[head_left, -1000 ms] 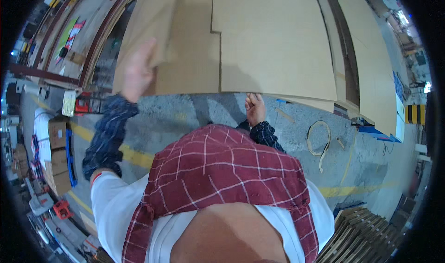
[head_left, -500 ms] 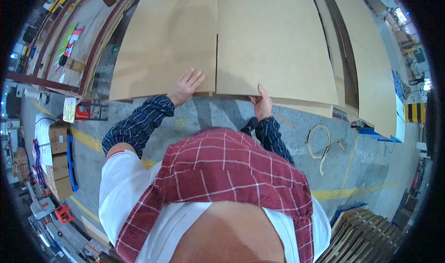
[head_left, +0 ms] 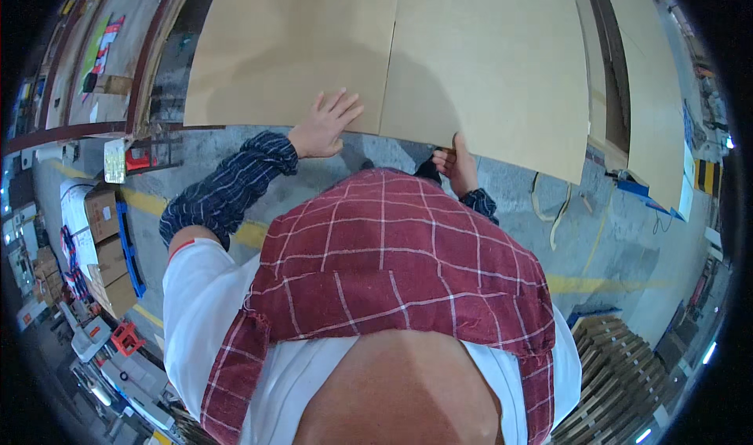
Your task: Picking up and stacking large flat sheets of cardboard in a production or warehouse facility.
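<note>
A wide brown cardboard sheet [head_left: 502,60] lies before me, joined along a thin seam to a second cardboard panel [head_left: 282,60] on the left. My left hand [head_left: 324,123] rests on the left panel's near edge, fingers spread and lying flat, close to the seam. Over on the right panel's near edge, my right hand [head_left: 459,165] grips the board with the thumb on top and the fingers curled at the edge. What supports the panels underneath is hidden.
A brown-framed rack [head_left: 140,76] stands at the left. Beyond the right panel is another cardboard sheet [head_left: 647,92] above a blue pallet [head_left: 647,198]. A pale strip [head_left: 558,213] lies on the floor. Boxes [head_left: 118,272] sit lower left, and stacked slatted wood [head_left: 620,366] lower right.
The dark gap between the two panels has narrowed to a thin seam. My right hand has moved slightly right with the panel edge, while the whole view has shifted.
</note>
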Demonstrator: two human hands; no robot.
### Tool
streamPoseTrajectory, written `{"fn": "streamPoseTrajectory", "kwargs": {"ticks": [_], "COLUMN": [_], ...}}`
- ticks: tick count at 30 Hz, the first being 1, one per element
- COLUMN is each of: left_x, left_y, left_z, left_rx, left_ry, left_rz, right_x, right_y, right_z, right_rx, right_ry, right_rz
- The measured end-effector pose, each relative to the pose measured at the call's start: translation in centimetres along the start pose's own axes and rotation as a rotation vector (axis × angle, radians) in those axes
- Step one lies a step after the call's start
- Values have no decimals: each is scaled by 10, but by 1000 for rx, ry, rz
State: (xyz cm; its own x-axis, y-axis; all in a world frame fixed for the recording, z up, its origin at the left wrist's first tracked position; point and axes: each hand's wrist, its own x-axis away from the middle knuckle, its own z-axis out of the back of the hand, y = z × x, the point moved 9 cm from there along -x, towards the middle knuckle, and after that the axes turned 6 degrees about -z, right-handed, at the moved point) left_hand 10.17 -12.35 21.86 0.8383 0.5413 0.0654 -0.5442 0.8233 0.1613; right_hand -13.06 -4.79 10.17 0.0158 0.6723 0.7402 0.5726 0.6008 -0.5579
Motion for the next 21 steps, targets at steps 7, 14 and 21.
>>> {"fn": "streamPoseTrajectory", "kwargs": {"ticks": [7,14,21], "left_x": [-44,-49,-41], "left_y": [29,30,33], "left_z": [1,-27,-34], "left_rx": [44,43,72], "left_ry": [44,62,48], "left_rz": [-308,-330,-299], "right_x": [59,39,35], "right_y": [-68,-49,-44], "right_z": [-78,-118,-112], "right_rx": [1268,1889,1945], "right_ry": [342,283,295], "right_rz": [683,1184,1178]}}
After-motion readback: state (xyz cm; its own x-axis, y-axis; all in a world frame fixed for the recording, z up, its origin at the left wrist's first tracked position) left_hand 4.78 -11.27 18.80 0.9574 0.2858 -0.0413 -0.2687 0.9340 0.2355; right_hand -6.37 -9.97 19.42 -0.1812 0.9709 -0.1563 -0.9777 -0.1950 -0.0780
